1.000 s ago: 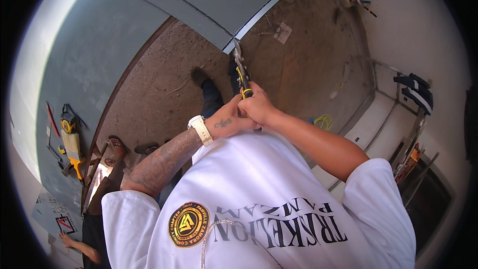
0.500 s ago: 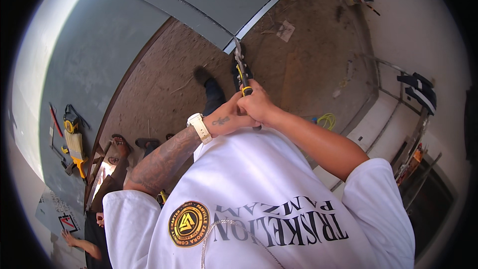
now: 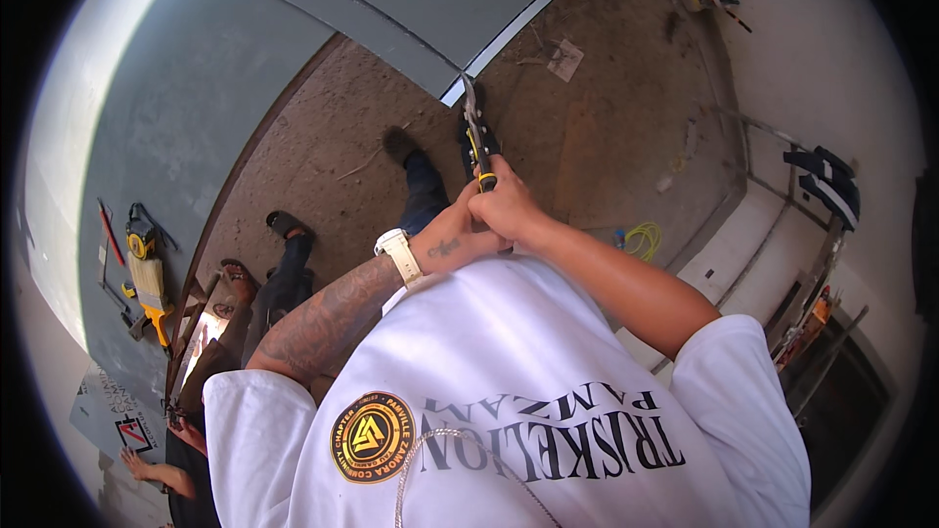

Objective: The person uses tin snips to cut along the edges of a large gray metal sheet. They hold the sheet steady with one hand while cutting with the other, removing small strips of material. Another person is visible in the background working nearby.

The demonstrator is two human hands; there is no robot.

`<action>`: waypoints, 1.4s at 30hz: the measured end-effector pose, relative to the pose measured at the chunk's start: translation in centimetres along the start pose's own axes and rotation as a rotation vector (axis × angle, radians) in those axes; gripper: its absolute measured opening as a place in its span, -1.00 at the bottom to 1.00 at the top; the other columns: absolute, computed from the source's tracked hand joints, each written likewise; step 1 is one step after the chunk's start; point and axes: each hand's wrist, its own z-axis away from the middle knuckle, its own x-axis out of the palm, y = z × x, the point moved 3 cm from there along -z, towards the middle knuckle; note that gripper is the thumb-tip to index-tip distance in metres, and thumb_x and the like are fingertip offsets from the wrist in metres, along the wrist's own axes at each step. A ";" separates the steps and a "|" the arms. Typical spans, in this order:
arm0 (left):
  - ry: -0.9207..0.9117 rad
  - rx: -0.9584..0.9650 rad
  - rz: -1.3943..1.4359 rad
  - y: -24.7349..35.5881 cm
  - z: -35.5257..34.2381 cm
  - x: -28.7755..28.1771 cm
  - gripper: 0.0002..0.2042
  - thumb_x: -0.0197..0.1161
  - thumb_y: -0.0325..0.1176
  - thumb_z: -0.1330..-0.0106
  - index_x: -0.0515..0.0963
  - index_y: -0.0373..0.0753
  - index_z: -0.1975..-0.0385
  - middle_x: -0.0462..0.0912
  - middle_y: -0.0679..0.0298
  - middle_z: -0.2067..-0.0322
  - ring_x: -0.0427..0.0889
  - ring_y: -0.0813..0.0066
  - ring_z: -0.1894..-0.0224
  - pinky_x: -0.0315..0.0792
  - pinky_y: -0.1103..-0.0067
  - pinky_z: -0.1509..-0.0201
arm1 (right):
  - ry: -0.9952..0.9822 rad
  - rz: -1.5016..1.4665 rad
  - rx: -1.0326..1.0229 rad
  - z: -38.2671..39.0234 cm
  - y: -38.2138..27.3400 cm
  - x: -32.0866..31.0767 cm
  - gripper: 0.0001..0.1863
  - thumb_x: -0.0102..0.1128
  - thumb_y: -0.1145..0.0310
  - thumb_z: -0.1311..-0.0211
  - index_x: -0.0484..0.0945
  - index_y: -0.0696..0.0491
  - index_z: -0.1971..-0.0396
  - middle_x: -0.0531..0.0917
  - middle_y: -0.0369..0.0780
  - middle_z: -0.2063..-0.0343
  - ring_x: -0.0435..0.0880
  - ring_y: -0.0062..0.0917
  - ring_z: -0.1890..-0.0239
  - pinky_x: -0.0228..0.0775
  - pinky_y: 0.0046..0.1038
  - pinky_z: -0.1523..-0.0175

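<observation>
A pair of tin snips with black and yellow handles points away from me. Its jaws are at the near corner of a grey sheet panel, where the pale cut edge shows. My right hand is closed round the handles. My left hand, with a white watch on its wrist, presses in from the left and is wrapped about the handle ends under the right hand. The fingers of the left hand are mostly hidden.
On the grey sheet-topped table at left lie a tape measure, a brush and a red pencil-like stick. Another person's hand rests at lower left. Yellow cord lies on the dirt floor.
At left, another person's leg and sandalled foot have shifted forward, farther into view. My hands and the snips have barely moved, staying at the panel corner.
</observation>
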 end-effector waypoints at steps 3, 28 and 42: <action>-0.008 0.018 0.038 -0.1 -0.2 0.0 -0.15 0.44 -0.47 -0.45 -0.02 -0.35 -0.57 0.68 0.09 -0.09 0.73 0.45 -0.11 0.65 0.46 -0.23 | 0.007 0.019 -0.006 -0.3 0.1 0.1 -0.48 0.30 0.40 -0.05 0.53 0.03 -0.10 0.72 -0.10 0.15 0.76 -0.30 0.11 0.59 -0.26 0.01; 0.100 -0.129 -0.002 -1.4 -1.0 -5.0 0.14 0.54 0.13 -0.38 -0.05 -0.40 -0.68 0.47 -0.14 -0.42 0.51 0.11 -0.41 0.43 0.24 -0.47 | -0.212 0.204 0.044 4.0 -1.2 -10.7 -0.43 0.41 0.45 -0.06 0.58 0.06 -0.16 0.66 -0.22 0.28 0.66 -0.48 0.24 0.48 -0.41 0.08; 0.693 0.359 0.773 3.3 -10.0 -3.5 -0.63 0.38 -0.13 -0.56 0.58 -0.21 -0.18 0.65 0.29 -0.08 0.66 0.53 -0.08 0.57 0.54 -0.16 | -0.632 0.602 0.145 -5.6 -8.9 -22.7 -0.30 0.40 0.50 0.02 0.51 0.03 -0.25 0.62 -0.30 0.15 0.61 -0.53 0.08 0.47 -0.42 -0.04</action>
